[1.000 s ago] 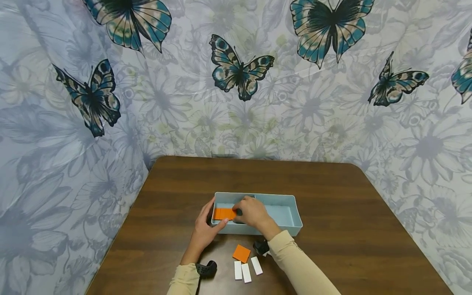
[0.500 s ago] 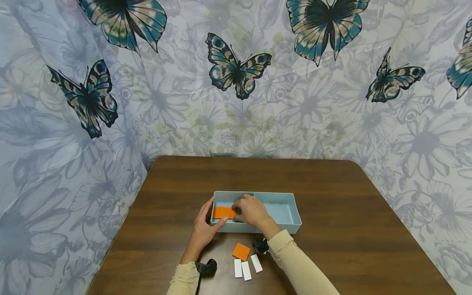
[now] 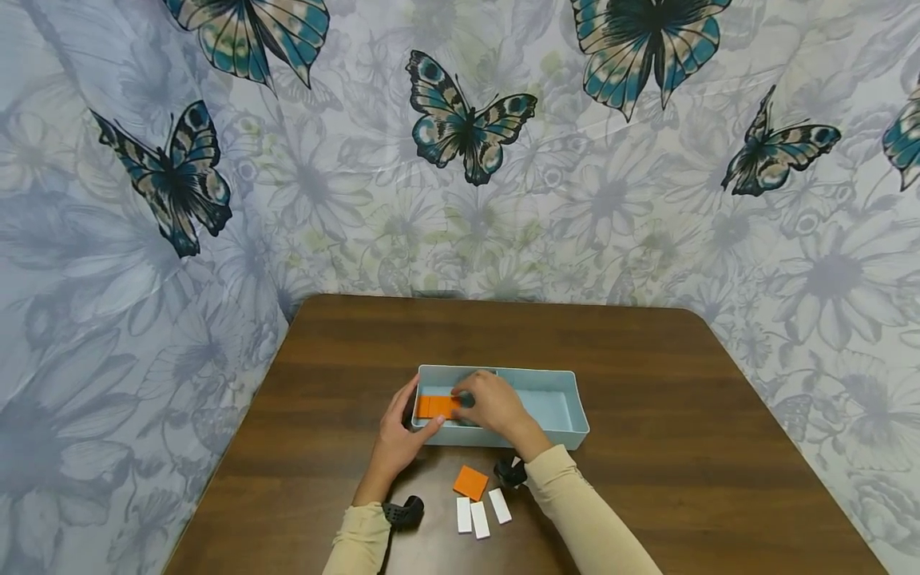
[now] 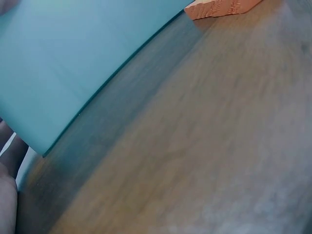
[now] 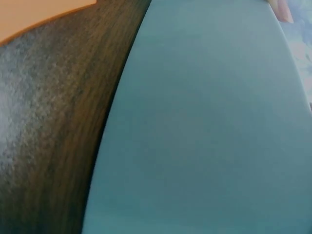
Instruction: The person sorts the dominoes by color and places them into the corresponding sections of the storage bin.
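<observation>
A light-blue plastic box with a divider stands on the table. My left hand grips its left end, thumb at the front rim and fingers along the left side. Orange tiles lie in a row in the left compartment. Reaching in there, my right hand has its thumb and index finger at the right end of that row and seems to pinch an orange tile; the hand partly hides this spot. The left wrist view shows the box wall, as does the right wrist view with its wall.
In front of the box lie a loose orange tile and several white strips. The brown wooden table reaches back to a butterfly-printed cloth. Black bands are on both wrists.
Both hands stay at the box. The right hand's fingertips have shifted slightly toward the back of the left compartment. The view has tilted a little; the loose pieces have not moved.
</observation>
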The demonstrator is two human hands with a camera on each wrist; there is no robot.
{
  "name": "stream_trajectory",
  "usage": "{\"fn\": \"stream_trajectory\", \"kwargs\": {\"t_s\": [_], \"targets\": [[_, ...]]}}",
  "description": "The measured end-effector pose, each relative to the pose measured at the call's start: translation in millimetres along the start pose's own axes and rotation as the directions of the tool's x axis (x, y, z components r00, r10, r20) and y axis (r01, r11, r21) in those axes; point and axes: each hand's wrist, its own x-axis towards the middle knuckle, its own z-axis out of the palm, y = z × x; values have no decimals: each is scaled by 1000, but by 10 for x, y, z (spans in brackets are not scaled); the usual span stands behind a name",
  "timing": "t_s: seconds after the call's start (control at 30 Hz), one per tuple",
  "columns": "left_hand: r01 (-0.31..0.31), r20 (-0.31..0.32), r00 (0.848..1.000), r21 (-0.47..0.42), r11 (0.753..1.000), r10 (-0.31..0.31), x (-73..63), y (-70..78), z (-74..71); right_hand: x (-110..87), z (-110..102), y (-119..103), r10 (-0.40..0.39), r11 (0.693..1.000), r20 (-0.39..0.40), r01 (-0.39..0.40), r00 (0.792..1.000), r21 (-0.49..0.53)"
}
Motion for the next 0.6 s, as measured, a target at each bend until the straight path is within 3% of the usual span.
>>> {"fn": "stream_trajectory", "kwargs": {"t_s": [0.13, 0.3, 0.6], "targets": [[-8, -3, 1000, -4, 1000, 8, 9, 8, 12, -26, -13, 34, -42, 997, -125, 50, 991, 62], [-10, 11, 1000, -1, 1000, 10, 5, 25, 11, -134, -58, 19, -112, 985, -292, 144, 950, 92], [-5, 16, 1000, -12, 1000, 6, 20, 19, 2, -418, -142, -75, -194, 960, -400, 257, 895, 109]]}}
